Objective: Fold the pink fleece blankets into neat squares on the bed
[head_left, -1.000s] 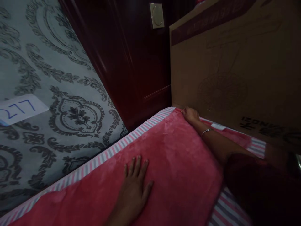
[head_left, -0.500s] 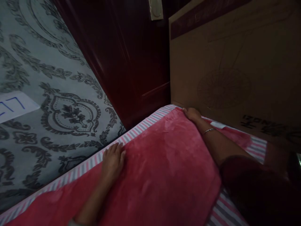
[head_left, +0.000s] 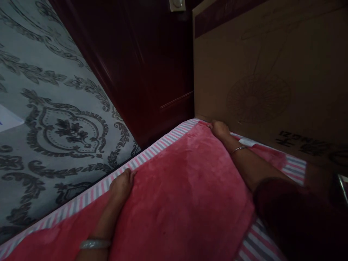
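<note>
A plush red blanket [head_left: 174,192] lies over a sheet striped in pink, grey and white [head_left: 152,151]. On the blanket's left edge, my left hand [head_left: 121,185] is closed with its fingers curled into the fabric; a pale bangle circles that wrist. Farther off, my right hand [head_left: 220,129] grips the blanket's far corner, thumb and fingers pinched together beside the cardboard box. A thin bracelet is on the right wrist. The fingertips of both hands are partly hidden.
A large cardboard box [head_left: 258,54] stands along the right side of the bed. Beyond the far end is a dark red door [head_left: 141,79] with a metal plate [head_left: 177,5]. Patterned wallpaper [head_left: 70,130] runs close along the left, with a white paper [head_left: 9,119] on it.
My left hand's fingers, earlier lying stretched on the blanket edge, have curled into it. My right hand stays at the far corner. The view has shifted slightly to the right.
</note>
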Tool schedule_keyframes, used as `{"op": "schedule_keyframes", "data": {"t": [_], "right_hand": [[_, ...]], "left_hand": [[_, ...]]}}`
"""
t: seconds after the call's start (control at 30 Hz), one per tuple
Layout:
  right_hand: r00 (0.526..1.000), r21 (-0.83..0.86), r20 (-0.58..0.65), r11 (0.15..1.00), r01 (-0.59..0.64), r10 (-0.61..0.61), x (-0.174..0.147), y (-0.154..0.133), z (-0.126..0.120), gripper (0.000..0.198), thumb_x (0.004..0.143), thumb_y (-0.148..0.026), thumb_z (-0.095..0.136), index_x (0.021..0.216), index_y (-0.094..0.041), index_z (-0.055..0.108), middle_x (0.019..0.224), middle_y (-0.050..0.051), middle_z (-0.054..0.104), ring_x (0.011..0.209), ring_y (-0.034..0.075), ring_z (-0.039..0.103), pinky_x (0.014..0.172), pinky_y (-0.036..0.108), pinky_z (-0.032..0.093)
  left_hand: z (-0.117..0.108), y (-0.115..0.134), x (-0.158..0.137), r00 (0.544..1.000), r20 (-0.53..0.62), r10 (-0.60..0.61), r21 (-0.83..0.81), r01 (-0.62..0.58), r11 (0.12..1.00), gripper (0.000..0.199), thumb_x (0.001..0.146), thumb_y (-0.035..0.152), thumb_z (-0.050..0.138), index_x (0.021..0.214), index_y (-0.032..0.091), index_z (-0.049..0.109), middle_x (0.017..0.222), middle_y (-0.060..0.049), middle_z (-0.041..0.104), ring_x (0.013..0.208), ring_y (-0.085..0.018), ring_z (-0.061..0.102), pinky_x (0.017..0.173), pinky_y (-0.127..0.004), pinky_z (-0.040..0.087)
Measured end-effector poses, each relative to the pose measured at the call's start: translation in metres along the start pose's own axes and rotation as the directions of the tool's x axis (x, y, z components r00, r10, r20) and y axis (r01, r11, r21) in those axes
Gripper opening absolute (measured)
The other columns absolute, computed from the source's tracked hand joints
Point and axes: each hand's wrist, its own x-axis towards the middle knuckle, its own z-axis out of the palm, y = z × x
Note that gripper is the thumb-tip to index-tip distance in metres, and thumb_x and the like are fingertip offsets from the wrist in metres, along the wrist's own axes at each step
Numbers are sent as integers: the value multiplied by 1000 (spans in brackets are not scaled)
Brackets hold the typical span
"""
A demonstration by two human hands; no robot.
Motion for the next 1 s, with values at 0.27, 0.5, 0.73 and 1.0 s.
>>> {"op": "schedule_keyframes", "data": {"t": [0.27,0.5,0.73,1.0], "right_hand": [[996,-9,92,1000,-10,10,1,3,-3,48,104,-45,43,133,-14,66,133,20,66,120,29,64,89,32,50],[976,-66,216,998,-22,36,-8,25,-29,57,105,-51,40,127,-8,70,129,23,67,114,29,68,84,30,52],[986,-141,167,990,-2,26,-48,51,-35,53,105,-50,43,125,-11,71,131,22,67,121,29,65,92,32,50],[997,-170,62,985,-28,39,-89,33,-59,45,103,-38,44,137,-14,61,138,22,61,127,33,57,102,43,47]], "left_hand": [[-2,0,-2,999,14,38,-42,-38,998,37,103,39,29,105,20,61,103,-13,76,102,-28,71,78,-33,47],[-2,-1,-1,998,-6,66,-58,-66,996,43,103,42,27,110,19,63,107,-15,76,105,-29,71,80,-34,48],[9,-5,5,994,-51,98,-97,-102,990,46,102,46,26,106,19,64,104,-16,77,102,-32,71,80,-37,47],[-14,2,-10,993,-40,114,-88,-118,989,50,103,43,26,121,12,61,122,-20,71,115,-31,66,89,-38,49]]}}
